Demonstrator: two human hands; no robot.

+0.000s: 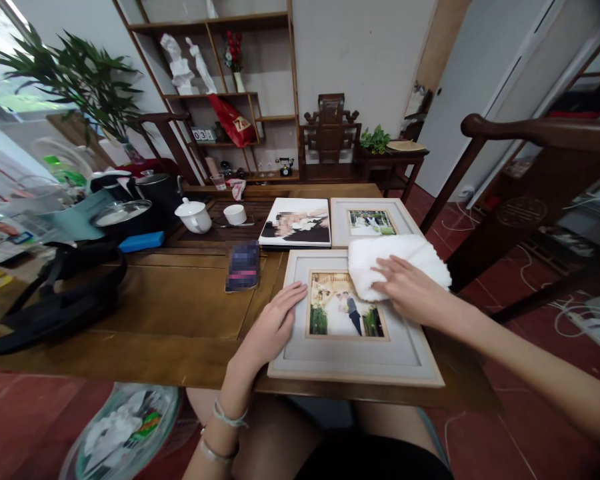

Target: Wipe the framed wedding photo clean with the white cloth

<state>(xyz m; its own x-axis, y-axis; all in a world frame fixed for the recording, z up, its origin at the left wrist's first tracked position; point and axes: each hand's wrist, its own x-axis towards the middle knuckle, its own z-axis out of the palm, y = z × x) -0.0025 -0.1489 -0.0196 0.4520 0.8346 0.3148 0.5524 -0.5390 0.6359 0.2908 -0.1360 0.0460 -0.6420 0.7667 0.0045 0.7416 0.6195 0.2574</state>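
A light wooden picture frame lies flat at the table's front edge, with a photo of two people in its middle. My left hand rests on the frame's left side, fingers stretched out and open. Under my right hand is a folded white towel, held with the fingers pressed onto it. The towel covers the frame's upper right corner and overlaps a second picture frame behind. Left of that one lies a photo album with a picture on its cover.
A dark phone-sized item lies left of the frames. Farther left are a white teapot, a small white cup, a blue item and a black strap. A waste bin stands below; a wooden chair is at right.
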